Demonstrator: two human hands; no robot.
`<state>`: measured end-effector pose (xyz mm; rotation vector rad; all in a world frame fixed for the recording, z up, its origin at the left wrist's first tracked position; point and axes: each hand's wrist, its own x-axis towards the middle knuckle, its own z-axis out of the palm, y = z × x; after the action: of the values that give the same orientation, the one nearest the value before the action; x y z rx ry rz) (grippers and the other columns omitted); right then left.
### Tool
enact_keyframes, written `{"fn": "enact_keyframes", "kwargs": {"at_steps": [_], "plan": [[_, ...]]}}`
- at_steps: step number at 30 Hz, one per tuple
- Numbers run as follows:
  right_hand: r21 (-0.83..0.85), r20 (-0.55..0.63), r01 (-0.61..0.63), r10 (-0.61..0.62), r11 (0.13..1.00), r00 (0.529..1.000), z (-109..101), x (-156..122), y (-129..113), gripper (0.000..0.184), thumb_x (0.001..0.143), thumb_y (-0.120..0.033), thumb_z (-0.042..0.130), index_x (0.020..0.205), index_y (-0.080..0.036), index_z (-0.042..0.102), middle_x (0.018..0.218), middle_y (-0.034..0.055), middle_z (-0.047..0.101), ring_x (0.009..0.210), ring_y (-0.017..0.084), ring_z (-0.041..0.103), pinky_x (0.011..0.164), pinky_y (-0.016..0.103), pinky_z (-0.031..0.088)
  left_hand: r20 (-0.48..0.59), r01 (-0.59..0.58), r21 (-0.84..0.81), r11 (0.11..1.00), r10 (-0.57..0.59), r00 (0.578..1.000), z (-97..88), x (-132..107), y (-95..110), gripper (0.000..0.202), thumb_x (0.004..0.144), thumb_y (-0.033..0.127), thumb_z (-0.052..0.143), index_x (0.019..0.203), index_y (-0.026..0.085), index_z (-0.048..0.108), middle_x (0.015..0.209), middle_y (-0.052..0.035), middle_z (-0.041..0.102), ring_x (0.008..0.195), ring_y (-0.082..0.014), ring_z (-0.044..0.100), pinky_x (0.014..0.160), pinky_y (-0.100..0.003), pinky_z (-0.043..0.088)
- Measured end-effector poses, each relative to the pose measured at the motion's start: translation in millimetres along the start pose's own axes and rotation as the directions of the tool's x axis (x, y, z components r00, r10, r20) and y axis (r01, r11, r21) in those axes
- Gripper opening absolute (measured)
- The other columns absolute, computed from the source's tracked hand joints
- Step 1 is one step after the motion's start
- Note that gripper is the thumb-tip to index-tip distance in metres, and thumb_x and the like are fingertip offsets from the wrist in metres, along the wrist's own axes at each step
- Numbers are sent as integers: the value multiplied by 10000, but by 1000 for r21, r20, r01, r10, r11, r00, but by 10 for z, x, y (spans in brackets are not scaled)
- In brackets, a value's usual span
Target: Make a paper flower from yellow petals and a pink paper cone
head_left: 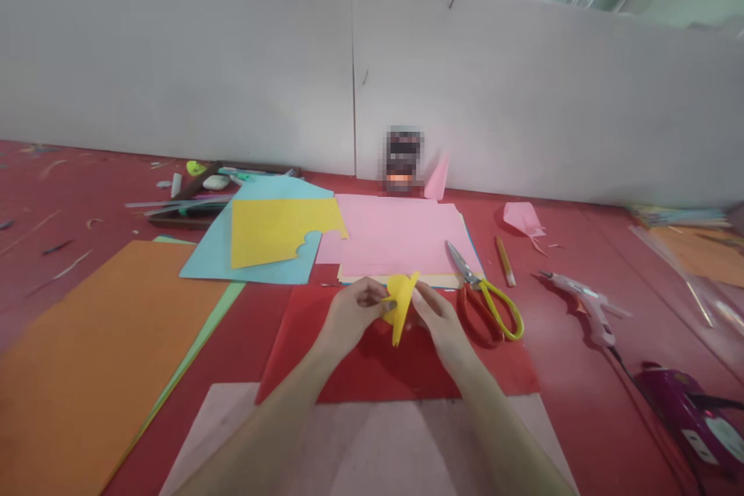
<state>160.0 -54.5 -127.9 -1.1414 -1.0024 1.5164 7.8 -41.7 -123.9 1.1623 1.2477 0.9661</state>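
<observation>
A folded yellow paper piece (401, 308) is held up between my two hands, over a red sheet of paper (372, 372). My left hand (356, 311) pinches its left side, fingers closed on it. On the other side, my right hand (437, 318) grips the right edge between thumb and fingers. Scissors (485, 291) with red and yellow handles lie just right of my right hand. Beyond my hands, a yellow sheet (273, 231) with a scalloped cut corner overlaps a light blue sheet (203, 260) and a pink sheet (401, 236).
A pink glue gun (584, 298) with a cord lies right, near a purple power strip (691, 411). A yellow pencil-like stick (504, 260) and pink paper piece (521, 217) lie beyond the scissors. Orange paper (98, 341) covers the left. A white partition (232, 54) stands behind.
</observation>
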Motion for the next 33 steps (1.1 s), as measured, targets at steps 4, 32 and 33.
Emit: {"fn": "enact_keyframes", "kwargs": {"at_steps": [4,32,33], "plan": [[-7,13,45,-45,999,999,10,0,-14,339,720,-419,626,980,-203,644,1006,34,656,985,212,573,803,296,468,40,4,49,999,-5,999,14,-28,14,171,656,298,642,676,186,514,597,39,589,571,-115,568,571,-233,447],[225,-77,76,-60,971,995,-61,64,41,630,609,-256,726,1183,-270,469,974,14,612,860,177,593,774,307,487,68,-18,-102,995,25,997,31,-48,117,242,727,402,580,709,193,460,617,41,587,589,-111,567,613,-263,485],[186,-120,105,-83,977,989,-66,72,41,649,598,-245,730,1189,-264,463,977,14,605,851,172,590,767,301,491,50,2,-108,994,4,999,31,-51,126,247,724,416,577,721,197,462,613,43,589,592,-119,579,621,-280,500]]}}
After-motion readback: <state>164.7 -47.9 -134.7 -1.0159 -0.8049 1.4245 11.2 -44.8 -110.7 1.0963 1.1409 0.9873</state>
